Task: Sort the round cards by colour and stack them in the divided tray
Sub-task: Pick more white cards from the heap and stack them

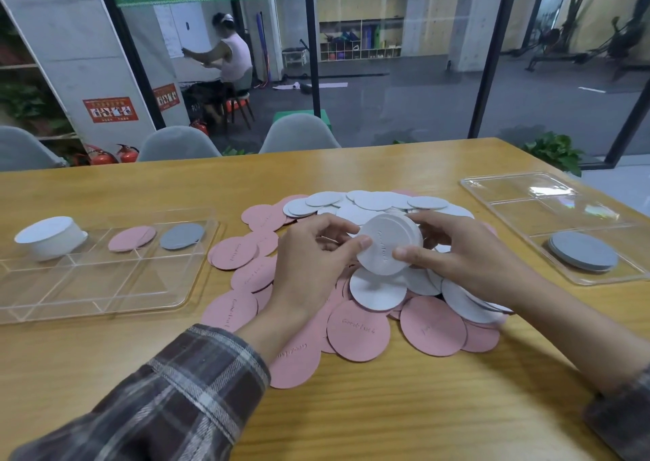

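A loose heap of pink round cards (358, 330) and white round cards (376, 200) covers the middle of the table. Above the heap, my left hand (309, 253) and my right hand (453, 249) together grip a thick stack of white cards (385, 246), tilted toward me, thumbs on its face. At the left lies a clear divided tray (91, 284). It holds a tall white stack (52, 237) in its far left compartment, a few pink cards (132, 238) and grey cards (182, 236) in the two beside it.
A second clear divided tray (520, 193) lies at the right with a stack of grey cards (582, 251) in its near compartment. Grey chairs (299, 133) stand behind the table's far edge. Beyond a glass wall a person sits on a stool.
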Demonstrator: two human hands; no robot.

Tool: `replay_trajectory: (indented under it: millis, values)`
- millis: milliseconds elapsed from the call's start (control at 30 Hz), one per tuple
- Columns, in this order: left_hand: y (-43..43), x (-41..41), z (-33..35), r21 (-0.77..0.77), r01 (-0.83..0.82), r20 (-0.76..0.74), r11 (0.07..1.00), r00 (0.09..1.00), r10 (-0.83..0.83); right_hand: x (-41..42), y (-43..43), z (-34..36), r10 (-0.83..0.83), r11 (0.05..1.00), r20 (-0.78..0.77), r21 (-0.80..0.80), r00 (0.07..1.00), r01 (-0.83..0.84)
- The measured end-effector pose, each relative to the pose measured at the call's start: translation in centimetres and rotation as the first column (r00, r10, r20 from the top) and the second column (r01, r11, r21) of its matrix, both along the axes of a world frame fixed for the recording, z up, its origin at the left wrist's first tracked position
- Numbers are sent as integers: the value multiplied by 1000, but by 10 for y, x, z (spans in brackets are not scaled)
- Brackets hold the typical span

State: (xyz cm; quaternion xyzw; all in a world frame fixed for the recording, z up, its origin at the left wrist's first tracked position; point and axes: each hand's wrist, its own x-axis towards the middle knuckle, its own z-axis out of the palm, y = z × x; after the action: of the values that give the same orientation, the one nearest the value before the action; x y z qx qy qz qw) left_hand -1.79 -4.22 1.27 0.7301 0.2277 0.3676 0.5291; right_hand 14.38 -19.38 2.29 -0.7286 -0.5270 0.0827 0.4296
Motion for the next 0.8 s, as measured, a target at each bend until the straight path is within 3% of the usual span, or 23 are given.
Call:
replay_trajectory:
  millis: [333, 400, 500, 600, 800]
  values:
    - [0, 2, -5, 38, 19, -8, 999, 1000, -18, 0, -1, 2, -31, 998, 36, 48, 999, 29]
    - [1, 2, -8, 196, 33, -109, 980, 994, -12, 4, -2, 2, -83, 995, 66, 61, 994, 79]
    - [5, -2, -14, 454, 134, -390, 881, 919, 61, 11, -4, 1, -163, 986, 153, 59, 975, 156]
    - [5, -7, -14, 524, 221, -505, 822, 858, 92, 14, -4, -1, -160, 987, 180, 46, 971, 154]
    - [8, -9, -9, 438, 242, -406, 866, 912, -50, 14, -3, -1, -129, 991, 172, 44, 977, 124]
